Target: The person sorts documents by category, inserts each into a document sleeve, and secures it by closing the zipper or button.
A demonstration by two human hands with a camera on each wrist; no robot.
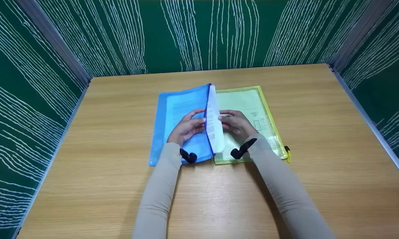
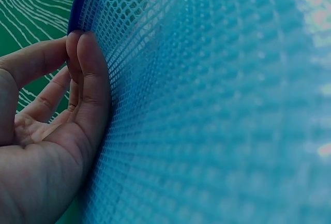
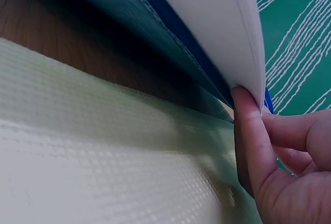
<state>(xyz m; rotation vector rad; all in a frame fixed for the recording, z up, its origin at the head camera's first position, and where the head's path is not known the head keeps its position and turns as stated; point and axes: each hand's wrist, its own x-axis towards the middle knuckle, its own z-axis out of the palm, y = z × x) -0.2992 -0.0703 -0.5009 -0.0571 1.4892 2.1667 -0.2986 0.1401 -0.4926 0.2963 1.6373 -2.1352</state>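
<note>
A blue mesh zipper pouch [image 1: 183,98] stands partly raised at its right side, its mouth parted along a dark blue edge [image 2: 77,6]. White printed papers [image 1: 214,132] stick out of that mouth. My left hand [image 1: 188,126] pinches the pouch's dark blue edge between thumb and fingers. On the other side, my right hand [image 1: 236,123] pinches the edge of the papers, thumb against the near face in the right wrist view. Beneath the right hand lies a yellow-green mesh pouch [image 1: 236,98] with a pale sheet inside; the blue pouch overlaps its left part.
Both pouches are on a wooden table [image 1: 119,132]. Green panels [image 1: 209,36] with white wavy lines rise behind and on both sides. A black and yellow zipper pull [image 1: 288,154] hangs off the yellow-green pouch's lower right corner.
</note>
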